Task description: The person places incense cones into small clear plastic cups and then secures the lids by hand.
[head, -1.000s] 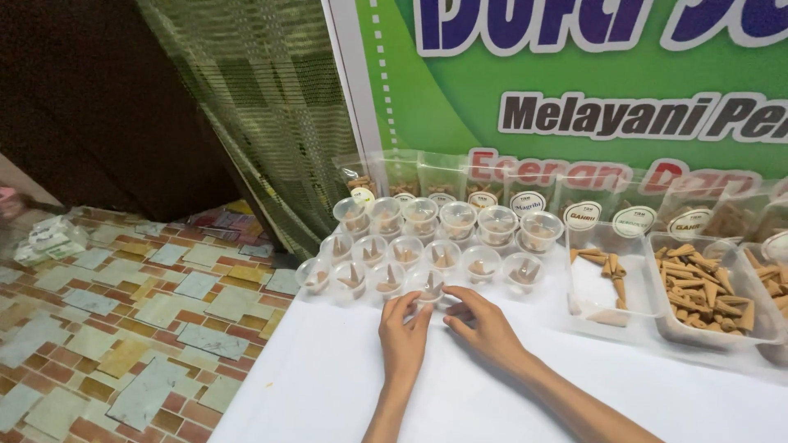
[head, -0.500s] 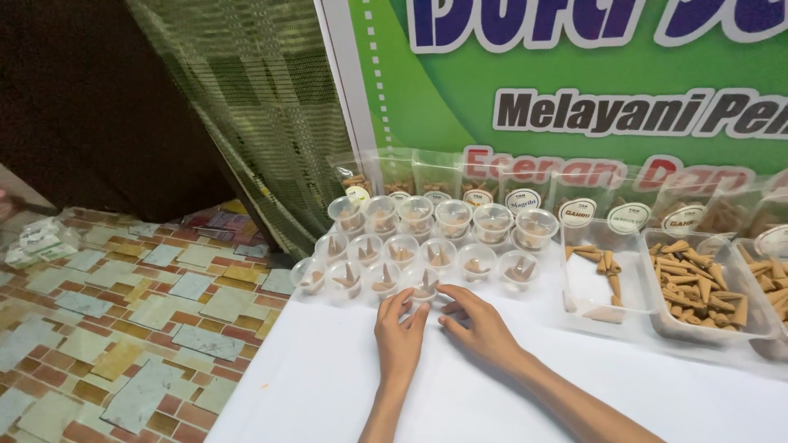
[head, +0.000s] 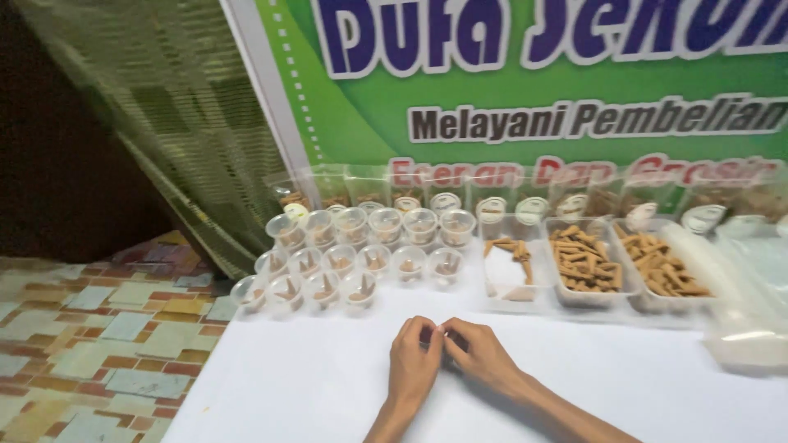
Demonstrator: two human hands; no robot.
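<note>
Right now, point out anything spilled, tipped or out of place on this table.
Nothing stands out. The small clear cups stand upright in rows, the brown sticks stay inside their clear trays, and both hands meet on the white table; whether they hold anything is unclear.

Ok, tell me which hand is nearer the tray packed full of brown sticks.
Right. The right hand lies below and left of the full tray; the left hand sits farther left, fingertips meeting the right's.

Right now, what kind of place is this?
Probably a small stall or home shop selling snacks: a big green banner behind, rows of little clear cups, and trays of brown sticks on a white sheet.
</note>
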